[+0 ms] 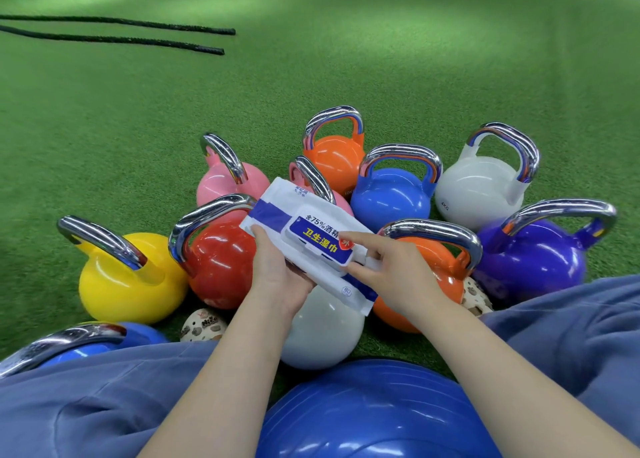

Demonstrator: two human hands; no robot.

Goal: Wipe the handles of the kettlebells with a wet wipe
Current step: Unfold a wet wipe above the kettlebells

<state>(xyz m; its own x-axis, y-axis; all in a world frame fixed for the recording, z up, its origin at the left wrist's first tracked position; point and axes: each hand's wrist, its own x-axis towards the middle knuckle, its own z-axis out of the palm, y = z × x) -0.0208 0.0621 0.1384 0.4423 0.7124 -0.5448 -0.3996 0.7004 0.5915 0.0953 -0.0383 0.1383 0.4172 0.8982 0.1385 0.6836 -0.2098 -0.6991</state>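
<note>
On the green turf (381,59) in front of my knees the kettlebells stand bunched together, chrome handles up. I hold the wipe pack (304,236) above the middle of the cluster. My left hand (277,270) grips its near-left end, thumb on top and fingers curled beneath. My right hand (391,270) is at the pack's 4 o'clock corner, forefinger stretched out over the lid (320,244) and the other fingers pinching a bit of white at the lid's edge; I cannot tell whether that is a wipe tip or part of the pack.

From the pack, the red bell (221,263) sits at 9 o'clock with the yellow (128,281) beyond it, the pinks (228,184) at 11, an orange (332,156) at 12, a blue (391,198) at 1, a white (478,187) at 2, the purple (530,263) at 3. A nearer orange (426,253) lies just under my right hand and another white (322,333) at 6, under the pack.

I judge this the opening step: getting a wipe out, no handle touched yet. Next I need to lift the lid, draw one sheet free while the left hand steadies the pack, then set the pack down and wrap the sheet round a handle, likely the nearest orange.
</note>
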